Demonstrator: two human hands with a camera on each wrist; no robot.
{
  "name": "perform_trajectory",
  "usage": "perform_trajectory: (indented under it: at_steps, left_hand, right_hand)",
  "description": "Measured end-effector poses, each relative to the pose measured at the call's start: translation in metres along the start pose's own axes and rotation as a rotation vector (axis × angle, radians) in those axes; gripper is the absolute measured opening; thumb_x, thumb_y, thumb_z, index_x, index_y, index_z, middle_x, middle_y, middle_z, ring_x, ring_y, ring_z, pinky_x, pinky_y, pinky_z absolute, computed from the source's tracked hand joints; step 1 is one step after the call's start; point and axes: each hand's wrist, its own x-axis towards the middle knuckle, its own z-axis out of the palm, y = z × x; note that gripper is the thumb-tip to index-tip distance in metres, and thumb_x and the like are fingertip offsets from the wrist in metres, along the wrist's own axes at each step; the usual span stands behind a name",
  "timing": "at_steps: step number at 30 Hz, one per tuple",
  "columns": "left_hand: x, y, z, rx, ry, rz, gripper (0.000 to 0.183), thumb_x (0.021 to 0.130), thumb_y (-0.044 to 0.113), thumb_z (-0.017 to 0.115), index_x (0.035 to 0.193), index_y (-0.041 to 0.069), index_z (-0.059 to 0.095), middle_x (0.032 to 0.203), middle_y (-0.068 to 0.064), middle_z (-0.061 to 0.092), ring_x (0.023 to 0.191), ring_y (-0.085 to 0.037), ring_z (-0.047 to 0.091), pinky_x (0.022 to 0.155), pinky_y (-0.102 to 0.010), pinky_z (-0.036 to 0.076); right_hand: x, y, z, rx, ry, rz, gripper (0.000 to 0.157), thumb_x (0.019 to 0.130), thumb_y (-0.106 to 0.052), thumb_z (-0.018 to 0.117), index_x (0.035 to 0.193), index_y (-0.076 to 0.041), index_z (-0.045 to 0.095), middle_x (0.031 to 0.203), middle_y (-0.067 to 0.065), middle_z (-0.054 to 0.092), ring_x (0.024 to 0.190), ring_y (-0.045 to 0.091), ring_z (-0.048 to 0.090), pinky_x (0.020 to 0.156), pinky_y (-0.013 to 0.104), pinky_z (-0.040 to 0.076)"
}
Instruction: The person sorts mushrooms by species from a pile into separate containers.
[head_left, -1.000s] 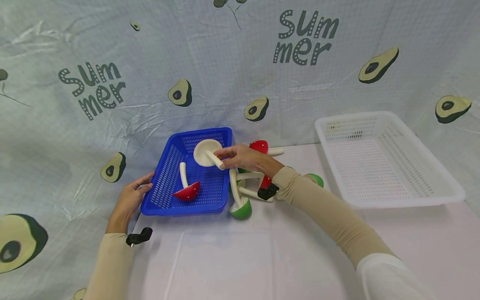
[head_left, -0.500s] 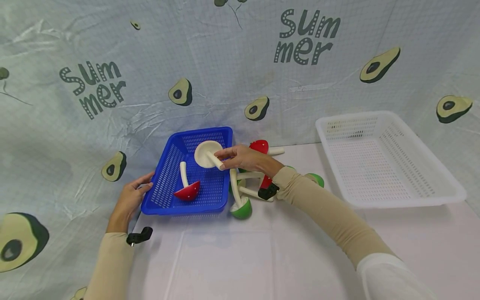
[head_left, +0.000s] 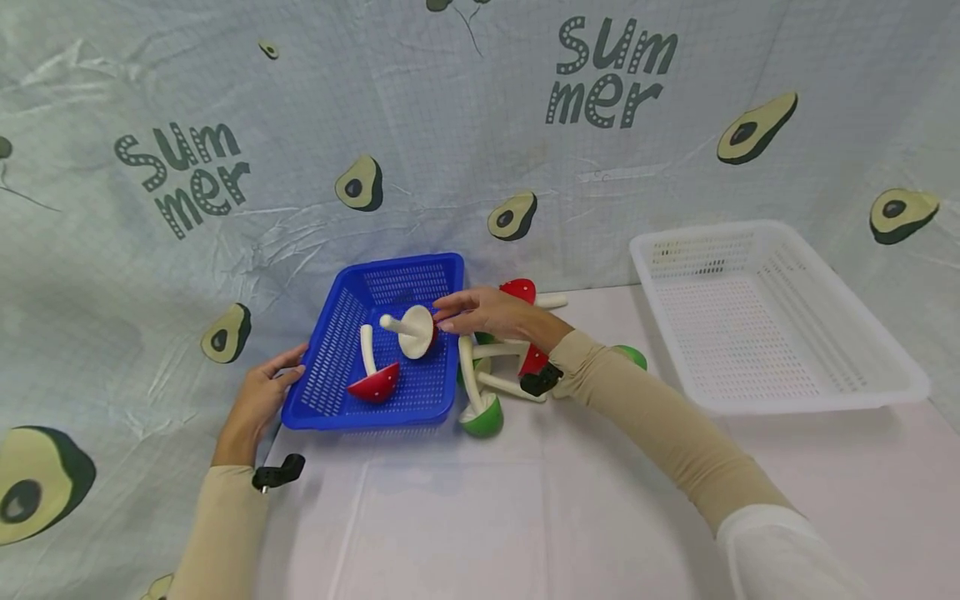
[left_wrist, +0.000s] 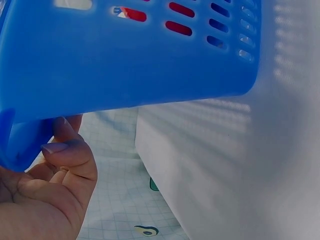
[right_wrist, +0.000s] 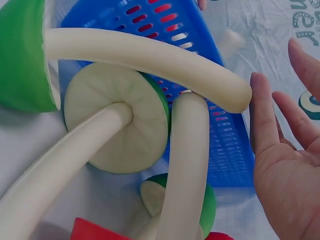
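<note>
My left forearm [head_left: 221, 533] reaches forward, left hand [head_left: 258, 400] gripping with bent fingers. Meanwhile my right forearm [head_left: 660, 427] slants across toward my left side, and the right hand [head_left: 495, 313] is kinda loose, digits apart and pretty much straight.

Green mushroom cap [head_left: 636, 357] partly behind the right sleeve [head_left: 660, 429], head view.

pale wall sheet [head_left: 457, 108] | avocado prints [head_left: 359, 183] | "summer" lettering [head_left: 603, 103] | whitish table [head_left: 465, 517]

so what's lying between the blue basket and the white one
In the head view, a pile of red-capped and green-capped mushrooms, partly hidden by the right arm.
</note>
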Motion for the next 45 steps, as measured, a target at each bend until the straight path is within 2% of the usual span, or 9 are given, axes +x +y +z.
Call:
perform_trajectory:
  at_steps: [3, 10, 20, 23, 29, 34, 38, 45]
  left_hand:
    - [0.000, 0.000, -0.001, 0.000, 0.002, 0.003, 0.049, 0.108, 0.022, 0.048, 0.156, 0.011, 0.042, 0.141, -0.017, 0.043, 0.099, -0.008, 0.057, 0.077, -0.016, 0.052]
    - [0.003, -0.002, -0.001, 0.003, 0.005, -0.005, 0.049, 0.108, 0.024, 0.050, 0.155, 0.012, 0.043, 0.139, -0.014, 0.044, 0.097, -0.008, 0.057, 0.076, -0.017, 0.052]
    - [0.003, -0.003, -0.001, 0.004, 0.001, -0.005, 0.049, 0.108, 0.024, 0.049, 0.155, 0.013, 0.043, 0.140, -0.015, 0.043, 0.098, -0.008, 0.057, 0.077, -0.017, 0.052]
    - [0.003, -0.003, 0.000, 0.005, 0.003, -0.013, 0.049, 0.108, 0.025, 0.049, 0.155, 0.013, 0.043, 0.140, -0.014, 0.043, 0.099, -0.009, 0.057, 0.077, -0.017, 0.052]
    - [0.001, -0.002, 0.001, 0.005, 0.001, -0.013, 0.049, 0.108, 0.025, 0.048, 0.156, 0.014, 0.041, 0.144, -0.017, 0.042, 0.103, -0.010, 0.056, 0.078, -0.015, 0.052]
    - [0.001, -0.002, 0.001, 0.007, -0.001, -0.021, 0.049, 0.109, 0.024, 0.047, 0.157, 0.014, 0.041, 0.146, -0.017, 0.041, 0.104, -0.012, 0.056, 0.077, -0.015, 0.051]
    - [0.001, -0.002, 0.001, 0.002, 0.000, -0.036, 0.049, 0.109, 0.024, 0.048, 0.157, 0.014, 0.041, 0.145, -0.015, 0.041, 0.103, -0.011, 0.056, 0.078, -0.017, 0.052]
    - [0.001, -0.001, 0.001, 0.006, 0.006, -0.025, 0.050, 0.109, 0.025, 0.048, 0.156, 0.013, 0.041, 0.146, -0.017, 0.041, 0.104, -0.012, 0.056, 0.078, -0.016, 0.051]
  right_hand:
    - [-0.003, -0.001, -0.003, -0.014, 0.003, 0.008, 0.054, 0.095, -0.018, 0.073, 0.146, -0.013, 0.054, 0.144, 0.017, 0.057, 0.129, 0.020, 0.057, 0.108, 0.033, 0.047]
    - [-0.010, 0.000, -0.011, -0.041, 0.009, 0.015, 0.053, 0.096, -0.016, 0.072, 0.145, -0.011, 0.055, 0.140, 0.018, 0.060, 0.126, 0.021, 0.060, 0.107, 0.034, 0.049]
    - [-0.019, 0.004, -0.025, -0.163, 0.003, 0.041, 0.058, 0.094, -0.025, 0.075, 0.148, -0.015, 0.053, 0.132, 0.002, 0.066, 0.125, 0.018, 0.060, 0.107, 0.038, 0.048]
    - [-0.021, 0.004, -0.027, -0.159, -0.013, 0.049, 0.057, 0.094, -0.023, 0.074, 0.147, -0.016, 0.054, 0.134, 0.003, 0.065, 0.125, 0.019, 0.061, 0.107, 0.038, 0.048]
    - [-0.023, 0.003, -0.031, -0.100, -0.043, 0.055, 0.055, 0.095, -0.011, 0.071, 0.147, -0.012, 0.053, 0.141, 0.015, 0.059, 0.126, 0.022, 0.061, 0.104, 0.036, 0.051]
    - [-0.026, 0.004, -0.034, -0.089, -0.047, 0.063, 0.057, 0.095, -0.009, 0.071, 0.148, -0.009, 0.051, 0.147, 0.023, 0.052, 0.130, 0.028, 0.057, 0.104, 0.036, 0.051]
    - [-0.028, 0.005, -0.035, -0.098, -0.044, 0.079, 0.059, 0.095, -0.008, 0.070, 0.150, -0.009, 0.050, 0.147, 0.023, 0.052, 0.131, 0.031, 0.056, 0.103, 0.034, 0.051]
    - [-0.031, 0.006, -0.033, -0.133, -0.040, 0.121, 0.057, 0.093, 0.003, 0.067, 0.148, -0.006, 0.052, 0.134, 0.014, 0.062, 0.131, 0.037, 0.055, 0.099, 0.033, 0.054]
